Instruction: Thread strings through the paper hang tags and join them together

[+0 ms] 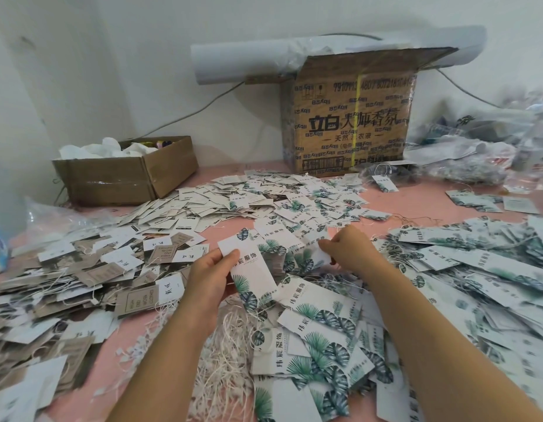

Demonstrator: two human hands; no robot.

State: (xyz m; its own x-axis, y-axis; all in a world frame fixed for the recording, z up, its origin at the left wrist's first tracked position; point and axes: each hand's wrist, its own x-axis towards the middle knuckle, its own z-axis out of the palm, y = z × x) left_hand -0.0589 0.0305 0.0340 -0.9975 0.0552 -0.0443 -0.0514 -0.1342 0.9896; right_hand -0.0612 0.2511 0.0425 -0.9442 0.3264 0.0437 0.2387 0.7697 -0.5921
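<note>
My left hand [211, 277] grips a long white hang tag with green leaf print [252, 269], thumb on its upper edge, holding it tilted above the pink table. My right hand [346, 249] pinches another leaf-print tag [310, 248] that lies on the pile just to the right. A heap of white strings [224, 345] lies under my left forearm. Loose leaf-print tags [325, 330] cover the table below and to the right of both hands.
Brown and white small tags [81, 269] are piled at the left. Behind stand an open low cardboard box [127, 175] and a tall printed carton [352, 117]. Plastic bags [477, 153] lie at the back right. Bare pink table [416, 202] shows between piles.
</note>
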